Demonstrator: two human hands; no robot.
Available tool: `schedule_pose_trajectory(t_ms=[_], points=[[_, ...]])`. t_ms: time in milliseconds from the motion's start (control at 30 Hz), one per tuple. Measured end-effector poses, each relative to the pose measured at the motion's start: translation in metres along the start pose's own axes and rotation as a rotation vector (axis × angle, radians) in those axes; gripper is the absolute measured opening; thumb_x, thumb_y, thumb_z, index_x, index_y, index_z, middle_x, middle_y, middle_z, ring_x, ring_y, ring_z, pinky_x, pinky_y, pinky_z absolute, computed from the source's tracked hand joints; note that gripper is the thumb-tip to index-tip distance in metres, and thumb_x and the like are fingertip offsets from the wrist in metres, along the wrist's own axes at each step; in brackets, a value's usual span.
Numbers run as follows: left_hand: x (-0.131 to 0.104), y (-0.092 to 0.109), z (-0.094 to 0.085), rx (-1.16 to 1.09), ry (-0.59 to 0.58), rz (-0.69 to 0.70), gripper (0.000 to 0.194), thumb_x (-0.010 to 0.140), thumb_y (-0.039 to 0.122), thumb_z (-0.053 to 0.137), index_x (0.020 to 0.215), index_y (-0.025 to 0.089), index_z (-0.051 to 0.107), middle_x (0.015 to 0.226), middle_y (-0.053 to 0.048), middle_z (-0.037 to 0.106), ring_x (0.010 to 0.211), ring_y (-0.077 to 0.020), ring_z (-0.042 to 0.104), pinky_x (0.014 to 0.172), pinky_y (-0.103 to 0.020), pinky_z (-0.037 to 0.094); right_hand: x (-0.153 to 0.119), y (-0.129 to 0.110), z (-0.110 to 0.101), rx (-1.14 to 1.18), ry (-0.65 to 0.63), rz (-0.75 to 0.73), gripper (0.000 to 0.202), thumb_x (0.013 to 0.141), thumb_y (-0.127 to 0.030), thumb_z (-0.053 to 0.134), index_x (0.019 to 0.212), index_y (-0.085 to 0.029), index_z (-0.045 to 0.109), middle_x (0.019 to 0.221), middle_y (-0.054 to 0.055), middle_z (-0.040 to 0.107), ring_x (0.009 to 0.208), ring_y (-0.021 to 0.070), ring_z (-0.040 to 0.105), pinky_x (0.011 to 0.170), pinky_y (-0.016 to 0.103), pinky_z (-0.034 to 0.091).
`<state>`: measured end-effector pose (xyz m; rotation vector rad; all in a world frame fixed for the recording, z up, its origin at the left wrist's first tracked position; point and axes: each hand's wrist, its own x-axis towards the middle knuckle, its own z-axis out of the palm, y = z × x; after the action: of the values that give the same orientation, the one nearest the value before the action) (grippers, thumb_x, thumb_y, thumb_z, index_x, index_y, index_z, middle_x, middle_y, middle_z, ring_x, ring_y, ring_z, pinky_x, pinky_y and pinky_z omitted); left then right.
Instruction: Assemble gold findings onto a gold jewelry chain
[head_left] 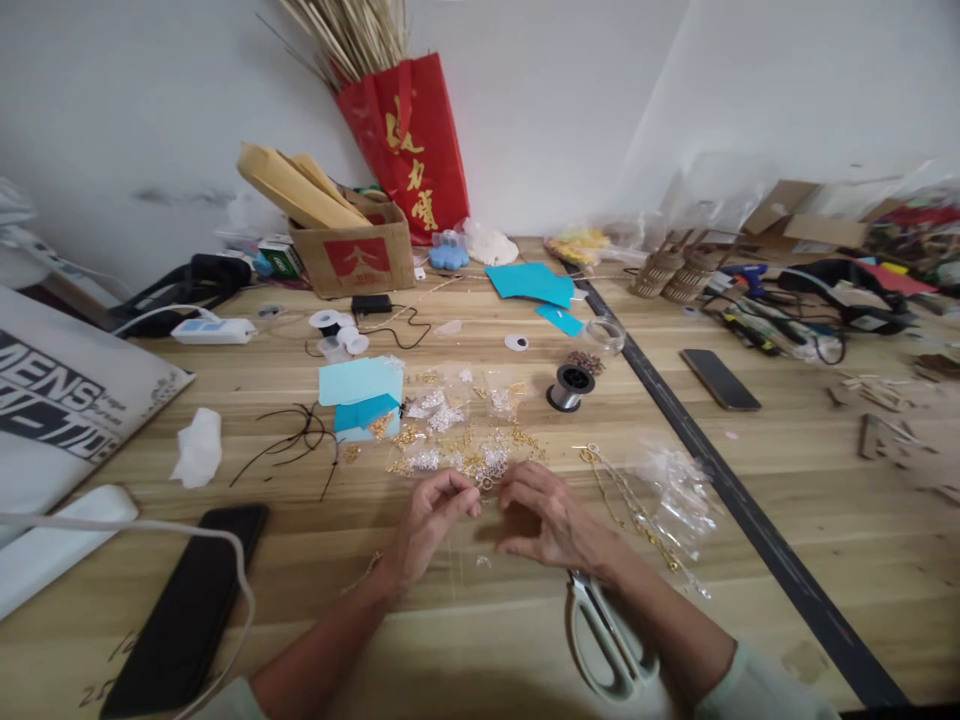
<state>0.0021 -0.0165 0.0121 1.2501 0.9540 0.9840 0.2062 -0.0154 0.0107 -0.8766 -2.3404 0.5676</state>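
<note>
Near the middle of the wooden table, my left hand [439, 515] has its thumb and fingertips pressed together; whatever they pinch is too small to make out. Facing it, my right hand [544, 515] is curved with thumb and fingers apart and nothing visible between them. Small gold and clear beads [491, 460] lie just beyond both hands. Scissors with pale handles [611, 640] rest partly under my right wrist. Gold and silver chains [634, 510] are right of my right hand. A spool of wire [570, 388] stands beyond the beads.
Blue cards [360, 385] and black cords [296, 440] lie left of the beads. A black phone [187, 610] is at the front left, another phone [720, 378] at the right. A cardboard box [352, 245] and a red bag [412, 150] stand at the back.
</note>
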Motion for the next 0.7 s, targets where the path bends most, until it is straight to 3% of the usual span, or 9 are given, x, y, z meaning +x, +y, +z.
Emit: schedule_pose_trajectory(t_ms=[100,300,433,700], points=[[-0.001,0.001,0.001,0.000,-0.035,-0.007,0.020,0.082,0.030,0.060,0.069,0.015,0.057,0.065,0.000,0.057,0.066,-0.0127,0.053,0.068,-0.024,0.041,0.000,0.000,-0.003,0.026,0.028,0.002,0.038,0.074,-0.046,0.072,0.093,-0.017,0.056,0.095,0.011,0.061,0.093,0.0251,0.054,0.083,0.041,0.045],[-0.001,0.003,0.007,0.038,-0.036,-0.043,0.020,0.078,0.031,0.062,0.068,0.014,0.057,0.063,0.001,0.056,0.064,-0.0122,0.051,0.065,-0.024,0.041,-0.001,-0.011,-0.007,0.195,0.148,0.069,0.026,0.083,-0.032,0.066,0.103,-0.017,0.059,0.095,0.010,0.063,0.086,0.0196,0.059,0.075,0.032,0.049],[0.000,-0.001,0.010,0.076,-0.042,-0.012,0.021,0.078,0.032,0.062,0.067,0.014,0.057,0.063,0.001,0.054,0.062,-0.0117,0.049,0.062,-0.023,0.040,-0.001,-0.015,-0.003,0.243,0.143,0.124,0.013,0.088,-0.028,0.059,0.096,-0.018,0.063,0.084,0.005,0.065,0.066,0.0131,0.057,0.060,0.025,0.047],[0.002,-0.003,0.011,0.214,-0.061,0.099,0.019,0.082,0.030,0.059,0.071,0.015,0.058,0.065,0.001,0.055,0.064,-0.0118,0.051,0.064,-0.022,0.040,0.002,-0.019,-0.005,0.255,0.125,0.183,0.015,0.092,-0.025,0.052,0.088,-0.018,0.065,0.079,0.004,0.065,0.072,0.0145,0.060,0.064,0.025,0.046]])
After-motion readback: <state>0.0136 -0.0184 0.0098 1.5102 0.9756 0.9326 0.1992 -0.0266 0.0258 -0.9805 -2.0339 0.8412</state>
